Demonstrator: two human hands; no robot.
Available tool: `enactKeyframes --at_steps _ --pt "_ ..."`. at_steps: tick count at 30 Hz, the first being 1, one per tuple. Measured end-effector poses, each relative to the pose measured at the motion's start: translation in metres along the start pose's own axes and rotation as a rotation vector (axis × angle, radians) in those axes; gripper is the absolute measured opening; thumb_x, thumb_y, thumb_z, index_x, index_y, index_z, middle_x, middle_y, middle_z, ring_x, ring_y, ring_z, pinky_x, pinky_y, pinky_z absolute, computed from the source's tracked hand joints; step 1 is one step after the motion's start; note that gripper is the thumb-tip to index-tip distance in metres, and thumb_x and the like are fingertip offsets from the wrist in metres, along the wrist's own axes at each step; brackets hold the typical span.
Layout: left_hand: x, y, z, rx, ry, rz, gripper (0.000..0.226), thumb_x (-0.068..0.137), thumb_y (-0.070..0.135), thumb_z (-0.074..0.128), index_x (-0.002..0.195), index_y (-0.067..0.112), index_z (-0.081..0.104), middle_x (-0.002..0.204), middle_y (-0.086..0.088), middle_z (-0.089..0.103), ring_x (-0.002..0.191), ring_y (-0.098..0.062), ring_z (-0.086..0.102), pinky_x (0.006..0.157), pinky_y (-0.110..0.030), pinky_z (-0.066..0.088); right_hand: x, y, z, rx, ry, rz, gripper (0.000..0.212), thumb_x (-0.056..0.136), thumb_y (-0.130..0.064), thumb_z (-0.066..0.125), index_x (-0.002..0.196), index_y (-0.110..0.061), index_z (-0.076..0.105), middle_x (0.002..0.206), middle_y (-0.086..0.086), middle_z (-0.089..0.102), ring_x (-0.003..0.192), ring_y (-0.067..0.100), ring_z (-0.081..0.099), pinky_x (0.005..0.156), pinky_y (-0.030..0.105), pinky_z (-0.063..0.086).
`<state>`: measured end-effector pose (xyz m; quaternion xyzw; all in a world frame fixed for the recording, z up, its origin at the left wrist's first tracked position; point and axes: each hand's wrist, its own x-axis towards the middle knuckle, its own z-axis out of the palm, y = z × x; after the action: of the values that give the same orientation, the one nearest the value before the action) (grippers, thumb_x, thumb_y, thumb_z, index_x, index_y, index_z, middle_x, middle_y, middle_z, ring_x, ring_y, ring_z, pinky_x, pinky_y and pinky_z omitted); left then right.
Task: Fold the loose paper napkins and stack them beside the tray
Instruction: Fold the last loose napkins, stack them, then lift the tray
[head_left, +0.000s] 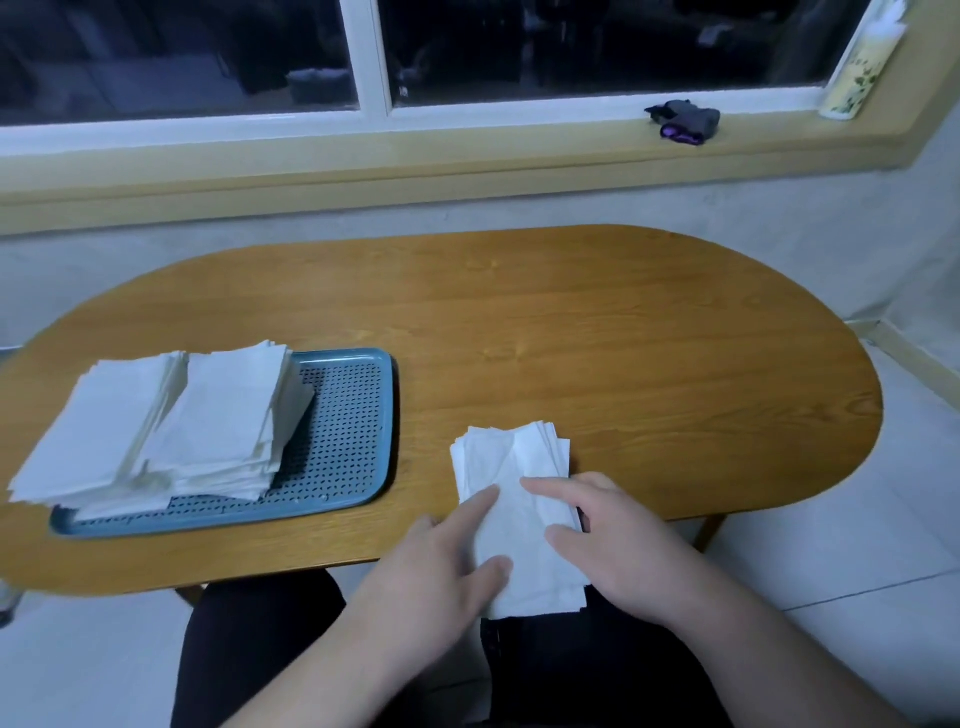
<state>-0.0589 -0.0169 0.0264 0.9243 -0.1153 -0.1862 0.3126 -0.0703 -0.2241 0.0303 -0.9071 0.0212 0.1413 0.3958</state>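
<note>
A blue perforated tray (343, 431) lies on the left of the wooden table (623, 338). A thick pile of loose white napkins (171, 431) covers its left half and hangs over its edge. To the tray's right sits a small stack of folded napkins (511, 449). On top of it lies a white napkin (524, 545) that juts past the table's front edge. My left hand (447, 566) and my right hand (618, 540) press on this napkin from either side, fingers spread flat.
A dark object with purple parts (685, 122) rests on the window sill at the back right. A tall pale patterned pack (862, 67) leans in the window corner. My lap in dark clothing is below the table edge.
</note>
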Motion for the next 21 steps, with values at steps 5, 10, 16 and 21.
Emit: enactKeyframes --at_steps 5,10,16,21 --pt "-0.006 0.0 -0.007 -0.02 -0.061 -0.01 0.068 0.095 0.051 0.056 0.149 0.06 0.016 0.088 0.013 0.061 0.083 0.003 0.058 0.068 -0.009 0.04 -0.009 -0.005 0.001 -0.121 -0.101 0.007 0.052 0.1 -0.036 0.043 0.142 -0.063 0.028 0.135 -0.022 0.037 0.095 0.0 0.056 0.084 0.021 0.044" --pt "-0.009 -0.014 -0.003 -0.382 -0.09 -0.024 0.067 0.092 0.028 0.068 0.145 0.052 0.037 0.098 0.02 0.071 0.085 0.013 0.062 0.075 -0.005 0.042 -0.015 -0.006 0.012 0.094 -0.062 -0.006 0.048 0.096 -0.022 0.054 0.128 -0.058 0.048 0.133 -0.028 0.042 0.1 -0.007 0.056 0.081 0.014 0.043" --pt "-0.02 -0.031 -0.018 -0.558 -0.025 -0.012 0.062 0.089 0.018 0.072 0.133 0.054 0.048 0.122 0.033 0.064 0.111 0.011 0.06 0.096 -0.012 0.043 -0.013 -0.02 0.023 0.381 -0.053 0.005 0.052 0.086 -0.012 0.063 0.112 -0.058 0.061 0.118 -0.009 0.067 0.085 0.007 0.069 0.075 0.024 0.054" --pt "-0.028 -0.044 -0.052 -0.534 0.125 -0.007 0.061 0.089 0.022 0.072 0.132 0.058 0.049 0.121 0.036 0.062 0.112 0.01 0.059 0.098 -0.018 0.044 0.007 -0.054 0.032 0.552 -0.092 -0.034 0.052 0.09 0.0 0.063 0.11 -0.047 0.067 0.112 0.002 0.073 0.091 0.019 0.073 0.074 0.027 0.056"
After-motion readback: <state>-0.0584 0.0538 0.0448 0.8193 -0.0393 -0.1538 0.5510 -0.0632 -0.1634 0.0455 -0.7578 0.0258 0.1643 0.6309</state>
